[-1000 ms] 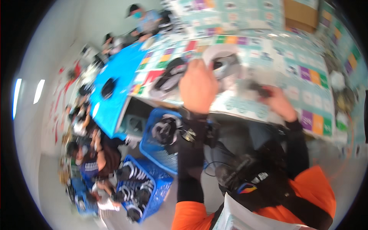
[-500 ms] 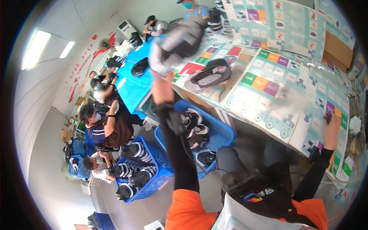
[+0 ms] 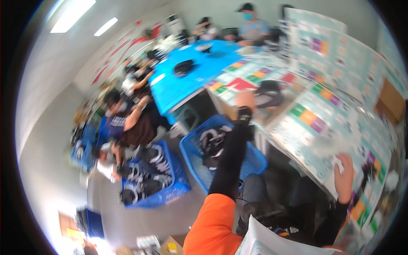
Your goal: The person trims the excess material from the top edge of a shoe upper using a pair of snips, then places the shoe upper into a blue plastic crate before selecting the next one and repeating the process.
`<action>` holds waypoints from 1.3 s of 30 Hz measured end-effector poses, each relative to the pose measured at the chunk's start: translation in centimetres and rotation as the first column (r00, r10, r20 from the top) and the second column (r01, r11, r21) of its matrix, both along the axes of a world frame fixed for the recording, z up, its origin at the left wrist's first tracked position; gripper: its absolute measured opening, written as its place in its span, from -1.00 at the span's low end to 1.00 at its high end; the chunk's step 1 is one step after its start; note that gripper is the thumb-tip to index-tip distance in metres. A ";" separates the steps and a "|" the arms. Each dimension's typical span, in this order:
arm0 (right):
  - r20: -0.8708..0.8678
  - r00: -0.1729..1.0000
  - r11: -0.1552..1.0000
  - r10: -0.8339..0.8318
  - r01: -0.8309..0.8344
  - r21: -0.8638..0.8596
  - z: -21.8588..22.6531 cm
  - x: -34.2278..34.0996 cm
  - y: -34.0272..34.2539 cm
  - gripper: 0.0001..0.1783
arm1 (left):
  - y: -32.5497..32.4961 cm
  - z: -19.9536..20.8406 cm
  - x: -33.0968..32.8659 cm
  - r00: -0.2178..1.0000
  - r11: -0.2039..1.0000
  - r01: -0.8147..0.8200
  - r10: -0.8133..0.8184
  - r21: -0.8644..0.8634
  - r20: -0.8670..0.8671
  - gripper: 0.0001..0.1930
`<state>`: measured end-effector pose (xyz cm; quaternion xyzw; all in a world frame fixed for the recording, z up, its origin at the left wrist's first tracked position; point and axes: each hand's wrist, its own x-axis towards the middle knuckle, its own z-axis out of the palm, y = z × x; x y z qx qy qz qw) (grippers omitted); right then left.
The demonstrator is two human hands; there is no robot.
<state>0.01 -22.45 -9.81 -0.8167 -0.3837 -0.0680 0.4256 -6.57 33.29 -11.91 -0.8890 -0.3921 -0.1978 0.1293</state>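
Note:
My left hand (image 3: pixel 245 100) reaches across the table and is at the near end of a grey and black shoe (image 3: pixel 270 97), seemingly touching it. Motion blur hides its fingers, so their grip is unclear. Over the right part of the table, my right hand (image 3: pixel 344 178) has its fingers apart and holds nothing. Just to its right lies a small dark object (image 3: pixel 369 172), too blurred to name. Farther off on the blue tabletop (image 3: pixel 193 87) rest a black shoe (image 3: pixel 183 68) and a grey and dark shoe (image 3: pixel 205 48).
Below my left arm stands a blue basket (image 3: pixel 256 165) with shoes inside. Another blue basket (image 3: pixel 180 187), full of black-and-white shoes, is to its left. Co-workers (image 3: pixel 123 114) sit along the left and far sides. Printed boards (image 3: pixel 340 55) stand upright behind the table.
The shoe blurred in the air by my left hand now appears on the blue tabletop. That hand has moved right to the other shoe. My right hand has left the small dark object.

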 end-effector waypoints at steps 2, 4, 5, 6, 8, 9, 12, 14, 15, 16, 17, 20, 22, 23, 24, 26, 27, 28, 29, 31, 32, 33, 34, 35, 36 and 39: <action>-0.245 0.969 0.997 0.043 -0.025 0.078 -0.5 0.3 -1.2 -0.71 | -5.2 1.6 1.7 0.936 0.983 0.167 -0.183 0.078 0.301 -0.80; -0.470 0.870 0.984 0.153 -0.088 0.158 -1.0 0.8 -1.7 -0.65 | -11.5 3.5 -0.3 0.870 0.976 0.218 -0.196 0.003 0.453 -0.81; -0.480 0.857 0.980 0.189 -0.136 0.143 -1.0 0.3 0.1 -0.65 | -14.8 4.9 -3.9 0.868 0.962 0.243 -0.159 -0.124 0.470 -0.78; -0.433 0.859 0.947 0.275 -0.164 0.276 -0.4 -1.5 2.5 -0.55 | -16.5 4.3 -8.0 0.791 0.947 0.306 -0.198 -0.094 0.579 -0.74; -0.303 0.878 0.904 0.370 -0.264 0.337 0.4 -3.8 6.4 -0.25 | -20.9 3.5 -16.3 0.660 0.901 0.419 -0.217 -0.114 0.719 -0.70; -0.268 0.889 0.909 0.370 -0.289 0.299 1.6 -5.8 8.6 -0.19 | -23.1 2.6 -19.7 0.622 0.860 0.479 -0.192 -0.175 0.759 -0.69; -0.390 0.738 0.830 0.550 -0.433 0.351 -0.6 -8.3 12.7 -0.27 | -27.2 -2.1 -26.9 0.727 0.690 0.536 -0.085 -0.486 0.681 -0.72; -0.590 0.617 0.835 0.520 -0.512 0.200 -4.7 -6.7 14.2 -0.35 | -29.0 -5.2 -28.4 0.729 0.462 0.608 -0.002 -0.646 0.684 -0.74; -0.669 0.541 0.819 0.509 -0.544 0.183 -6.3 -7.7 15.0 -0.36 | -29.7 -7.1 -29.8 0.713 0.354 0.644 0.043 -0.678 0.700 -0.73; -0.613 0.496 0.748 0.615 -0.614 0.253 -7.9 -8.9 15.8 -0.37 | -29.7 -9.1 -30.9 0.774 0.373 0.586 0.005 -0.719 0.634 -0.71; -0.545 0.450 0.670 0.707 -0.672 0.315 -9.8 -10.1 16.4 -0.36 | -29.9 -11.3 -31.3 0.755 0.423 0.598 -0.010 -0.681 0.656 -0.71; -0.308 0.708 0.764 0.636 -0.633 0.126 -16.0 -11.0 18.1 -0.26 | -30.4 -14.1 -31.5 0.820 0.425 0.517 0.005 -0.743 0.573 -0.68; -0.331 0.794 0.853 0.510 -0.517 0.074 -18.2 -10.6 18.4 -0.41 | -30.2 -15.4 -31.8 0.850 0.414 0.509 -0.103 -0.755 0.517 -0.57; -0.264 0.822 0.862 0.505 -0.497 0.102 -19.2 -10.3 18.5 -0.45 | -30.0 -16.2 -32.0 0.849 0.414 0.511 -0.103 -0.753 0.519 -0.57; -0.270 0.817 0.859 0.509 -0.503 0.099 -18.8 -10.8 18.5 -0.45 | -29.9 -16.4 -32.4 0.839 0.435 0.520 -0.098 -0.735 0.535 -0.45; -0.335 0.788 0.841 0.516 -0.541 0.024 -16.5 -11.8 18.0 -0.45 | -29.6 -14.3 -32.1 0.796 0.434 0.531 0.037 -0.727 0.604 -0.03; -0.387 0.762 0.832 0.519 -0.554 0.024 -16.5 -11.9 17.7 -0.42 | -29.4 -11.5 -31.2 0.725 0.510 0.582 0.027 -0.634 0.688 -0.11; -0.406 0.728 0.793 0.553 -0.609 -0.013 -16.6 -12.1 17.6 -0.41 | -28.5 -11.1 -30.9 0.691 0.506 0.631 -0.023 -0.588 0.722 -0.16; -0.428 0.691 0.749 0.583 -0.661 -0.048 -16.8 -12.2 17.5 -0.40 | -27.9 -11.0 -30.4 0.654 0.498 0.678 -0.072 -0.541 0.753 -0.21; -0.457 0.635 0.705 0.623 -0.709 -0.024 -18.1 -12.5 17.6 -0.44 | -27.3 -13.3 -29.1 0.683 0.569 0.638 -0.107 -0.519 0.722 -0.41; -0.392 0.673 0.719 0.627 -0.694 -0.040 -19.0 -12.3 17.4 -0.46 | -27.1 -14.6 -28.4 0.750 0.623 0.534 -0.037 -0.572 0.661 -0.50; -0.323 0.711 0.738 0.624 -0.672 -0.054 -19.0 -12.3 17.6 -0.49 | -26.8 -14.9 -27.7 0.804 0.664 0.426 0.033 -0.614 0.594 -0.59; -0.208 0.760 0.775 0.615 -0.632 -0.018 -18.6 -12.6 17.5 -0.60 | -26.9 -15.2 -27.3 0.773 0.729 0.403 0.054 -0.554 0.632 -0.74; -0.208 0.763 0.778 0.612 -0.628 -0.017 -18.8 -12.4 17.6 -0.60 | -26.5 -15.4 -27.1 0.773 0.727 0.406 0.050 -0.554 0.632 -0.74; -0.351 0.737 0.802 0.578 -0.592 0.078 -18.8 -12.2 17.5 -0.68 | -26.3 -15.7 -27.1 0.766 0.697 0.416 0.078 -0.585 0.638 -0.76; -0.435 0.719 0.834 0.542 -0.524 0.172 -19.2 -11.8 17.4 -0.83 | -25.8 -16.3 -26.8 0.753 0.662 0.441 0.096 -0.607 0.651 -0.78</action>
